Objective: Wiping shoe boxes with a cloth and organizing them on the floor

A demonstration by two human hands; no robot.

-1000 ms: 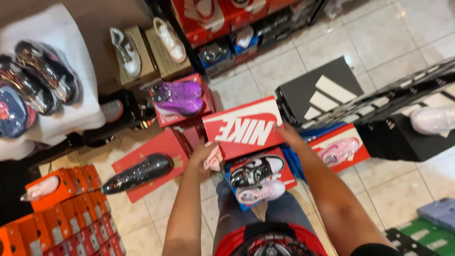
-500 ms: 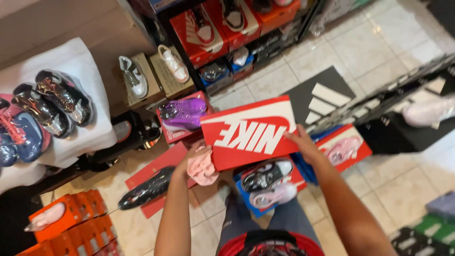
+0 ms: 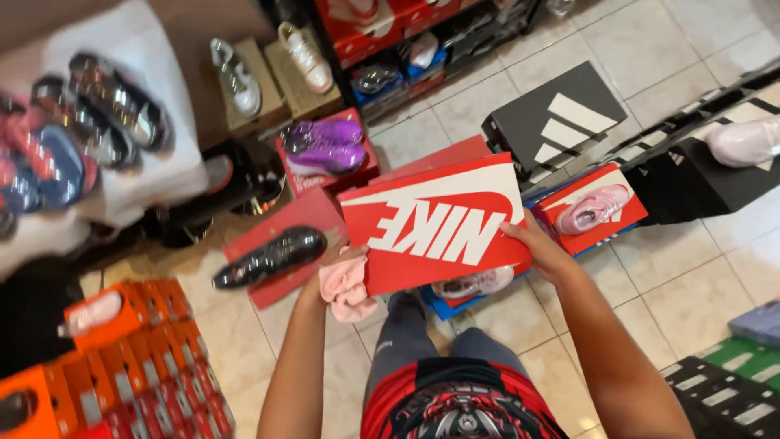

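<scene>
Held up over the tiled floor (image 3: 699,268) in front of the body: a red box lid (image 3: 435,223) with a big white logo, long axis running left to right, tilted slightly up toward the right. Left hand (image 3: 341,264) closed on the lid's lower left corner together with a pink cloth (image 3: 348,289); right hand (image 3: 543,248) gripping its right edge. Just under it, a blue box with a pale shoe (image 3: 475,284). Beyond, open red boxes with a black shoe (image 3: 272,258), a purple shoe (image 3: 329,146) and a pink shoe (image 3: 593,210). Farther right, a black box with white stripes (image 3: 556,118)
</scene>
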